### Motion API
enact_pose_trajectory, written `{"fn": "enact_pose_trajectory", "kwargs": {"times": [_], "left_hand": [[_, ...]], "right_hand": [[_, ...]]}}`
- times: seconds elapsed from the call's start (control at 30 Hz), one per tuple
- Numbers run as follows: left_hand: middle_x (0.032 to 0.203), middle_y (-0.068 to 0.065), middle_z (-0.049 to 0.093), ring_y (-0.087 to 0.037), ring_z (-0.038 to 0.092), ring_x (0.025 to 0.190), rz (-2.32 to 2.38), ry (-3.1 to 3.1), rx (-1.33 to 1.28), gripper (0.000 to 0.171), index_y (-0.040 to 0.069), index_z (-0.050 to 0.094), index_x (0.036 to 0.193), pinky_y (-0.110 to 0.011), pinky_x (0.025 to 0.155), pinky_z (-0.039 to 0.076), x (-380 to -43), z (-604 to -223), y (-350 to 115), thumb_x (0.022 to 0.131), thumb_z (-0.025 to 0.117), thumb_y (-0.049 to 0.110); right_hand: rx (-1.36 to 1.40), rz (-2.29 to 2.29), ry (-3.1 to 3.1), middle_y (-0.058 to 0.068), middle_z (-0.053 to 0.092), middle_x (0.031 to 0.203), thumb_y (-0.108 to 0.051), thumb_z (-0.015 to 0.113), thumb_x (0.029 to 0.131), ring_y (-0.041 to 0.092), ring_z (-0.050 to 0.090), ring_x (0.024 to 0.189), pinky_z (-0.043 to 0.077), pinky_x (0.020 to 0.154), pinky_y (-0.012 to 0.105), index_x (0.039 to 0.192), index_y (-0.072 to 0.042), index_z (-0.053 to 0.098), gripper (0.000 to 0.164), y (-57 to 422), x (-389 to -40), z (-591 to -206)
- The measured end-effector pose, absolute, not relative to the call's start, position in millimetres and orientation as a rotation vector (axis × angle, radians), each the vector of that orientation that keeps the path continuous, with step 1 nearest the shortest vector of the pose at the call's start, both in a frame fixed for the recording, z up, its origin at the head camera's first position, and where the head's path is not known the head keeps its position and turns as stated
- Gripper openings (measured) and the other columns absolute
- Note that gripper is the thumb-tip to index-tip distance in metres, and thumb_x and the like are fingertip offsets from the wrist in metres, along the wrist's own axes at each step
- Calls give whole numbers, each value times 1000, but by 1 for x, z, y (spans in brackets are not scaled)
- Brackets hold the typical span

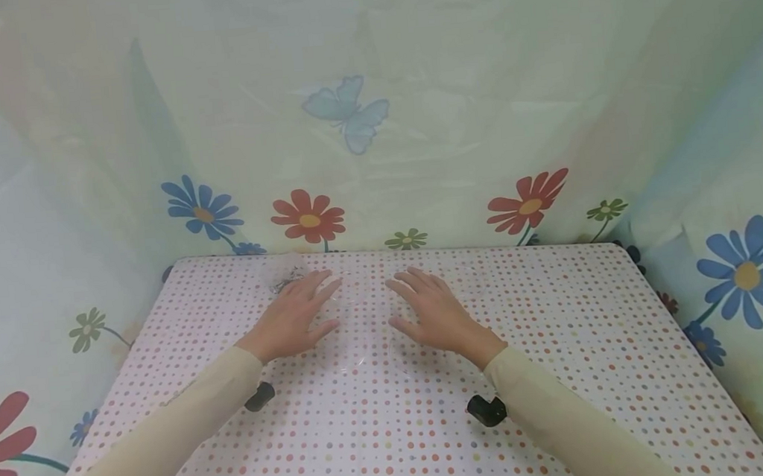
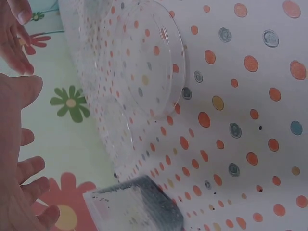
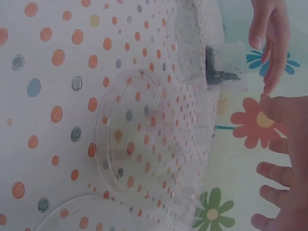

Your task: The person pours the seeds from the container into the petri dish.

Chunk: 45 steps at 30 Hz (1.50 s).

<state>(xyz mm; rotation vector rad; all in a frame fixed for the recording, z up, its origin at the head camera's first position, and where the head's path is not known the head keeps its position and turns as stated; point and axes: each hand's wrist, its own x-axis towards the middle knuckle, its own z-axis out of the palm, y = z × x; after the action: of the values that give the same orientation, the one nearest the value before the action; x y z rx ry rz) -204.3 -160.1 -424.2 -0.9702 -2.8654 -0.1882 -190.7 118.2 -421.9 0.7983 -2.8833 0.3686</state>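
My left hand point(image 1: 292, 318) hovers over the left middle of the table, fingers spread loosely and holding nothing. Facing it, my right hand point(image 1: 440, 314) is held above the table too, its fingers relaxed. Beneath and around them lie several clear, shallow round dishes; a large dish point(image 3: 139, 132) and a farther dish point(image 3: 185, 45) show in the right wrist view. Part of another round dish point(image 3: 89, 216) is cut off at the lower edge. Behind my left hand stands a clear container point(image 2: 132, 207) with dark grains inside, partly covered by the fingers in the head view.
The table point(image 1: 383, 432) wears a white cover with coloured dots. A floral curtain point(image 1: 428, 152) hangs behind it and along both sides. Black wrist mounts, one on the left point(image 1: 259, 397) and one on the right point(image 1: 487, 410), jut out below the sleeves.
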Motion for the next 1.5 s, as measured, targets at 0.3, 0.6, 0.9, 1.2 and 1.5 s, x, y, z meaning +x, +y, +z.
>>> {"fn": "enact_pose_trajectory", "kwargs": {"times": [0.3,0.6,0.9,1.2,1.5], "left_hand": [[152,-3,23,-25,23,139,-185,-2896,-924,68,26,24,145,-50,112,23,-204,-422,-163,87,51,49],[152,-3,22,-25,22,139,-171,-2924,-857,68,26,25,145,-51,111,24,-203,-423,-165,87,49,52],[152,-4,23,-26,21,140,-201,-2937,-812,69,25,24,145,-50,111,24,-204,-424,-170,87,52,49],[150,-7,26,-27,23,139,-209,-2929,-787,67,20,27,144,-49,112,23,-207,-424,-174,88,51,48],[151,-3,25,-24,21,140,-256,-2956,-706,67,21,27,144,-48,113,23,-213,-431,-179,88,51,48]], "right_hand": [[815,391,-2870,6,40,142,-47,53,87,29,27,137,24,109,54,138,-20,39,59,114,-193,-423],[797,368,-2899,6,39,143,-45,54,87,29,27,137,24,111,52,137,-19,39,59,110,-195,-426],[803,368,-2912,6,41,142,-45,53,88,28,29,136,24,111,51,137,-18,40,58,107,-198,-427],[781,392,-2926,7,40,143,-42,56,87,29,29,136,24,110,53,137,-17,41,57,105,-203,-430],[801,434,-2904,6,42,141,-40,55,87,28,31,135,26,110,52,136,-19,42,54,97,-207,-435]]}}
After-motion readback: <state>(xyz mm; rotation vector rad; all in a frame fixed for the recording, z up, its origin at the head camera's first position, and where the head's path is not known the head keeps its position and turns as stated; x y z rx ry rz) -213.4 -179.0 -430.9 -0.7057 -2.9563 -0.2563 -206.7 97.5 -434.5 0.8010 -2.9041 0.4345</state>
